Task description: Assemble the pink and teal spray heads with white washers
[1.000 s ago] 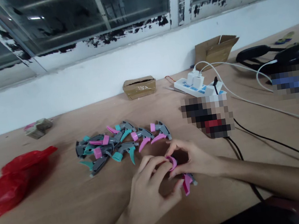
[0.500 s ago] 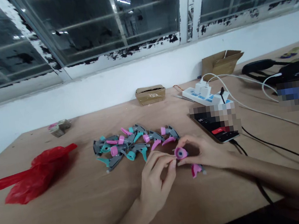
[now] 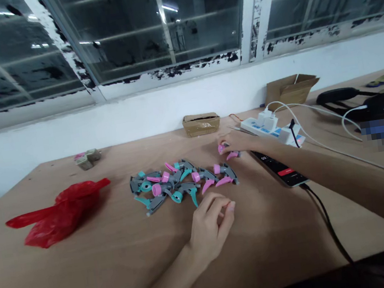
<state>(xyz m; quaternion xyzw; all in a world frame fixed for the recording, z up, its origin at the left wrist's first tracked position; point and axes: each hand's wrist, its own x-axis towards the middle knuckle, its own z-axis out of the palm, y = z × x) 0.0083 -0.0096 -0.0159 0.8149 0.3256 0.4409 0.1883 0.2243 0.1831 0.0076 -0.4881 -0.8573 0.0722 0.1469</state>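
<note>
A grey trigger spray head with a pink collar and pink lever (image 3: 232,155) is in my right hand (image 3: 229,142), held low over the table, right of the pile and beside the phone. My right fingers wrap round its collar end and hide part of it. Below the pile, my left hand (image 3: 212,224) rests with curled fingers, thumb close to the index fingertip; nothing shows between them. Several grey spray heads (image 3: 179,179) with pink or teal collars and levers lie heaped just beyond my left hand.
A red plastic bag (image 3: 64,214) lies left, with small grey-green blocks (image 3: 87,159) behind it. A taped cardboard box (image 3: 201,124) and an open carton (image 3: 290,91) stand by the wall. A white power strip (image 3: 257,127), cables and a phone (image 3: 283,169) lie right.
My right hand has moved away from my left, up and back across the table, taking the pink-collared spray head along. My left hand stays low, apart from it. The view has shifted slightly.
</note>
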